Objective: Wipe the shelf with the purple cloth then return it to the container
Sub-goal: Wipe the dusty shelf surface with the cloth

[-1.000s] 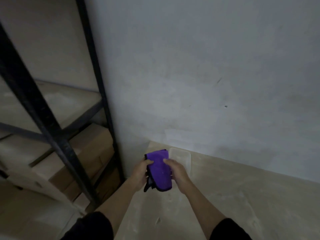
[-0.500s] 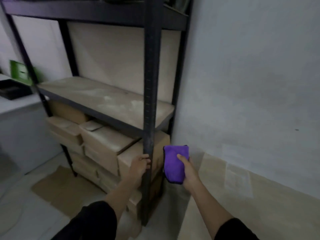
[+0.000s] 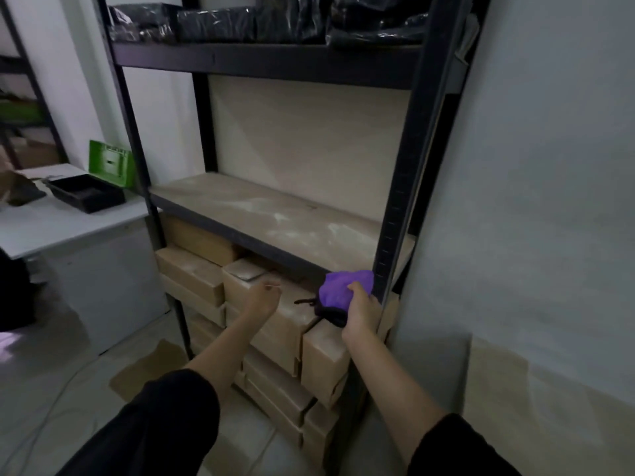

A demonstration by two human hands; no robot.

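My right hand point(image 3: 362, 312) grips the bunched purple cloth point(image 3: 343, 286) with a dark trim, held at the front right corner of the shelf point(image 3: 268, 214), just left of the black upright post point(image 3: 405, 187). The shelf board is pale wood with whitish dusty smears. My left hand point(image 3: 263, 298) hovers in front of the cardboard boxes below the shelf, fingers loosely curled and holding nothing. The container is not in view.
Cardboard boxes point(image 3: 213, 276) fill the space under the shelf. Black wrapped packages point(image 3: 261, 18) sit on the upper shelf. A white table point(image 3: 55, 225) at left carries a black tray point(image 3: 86, 194) and a green box point(image 3: 110, 163). A grey wall point(image 3: 549, 166) stands at right.
The view swung left from the low surface with the clear container to the shelving. My left hand let go of the cloth; my right hand carried it up to the shelf's front right corner.
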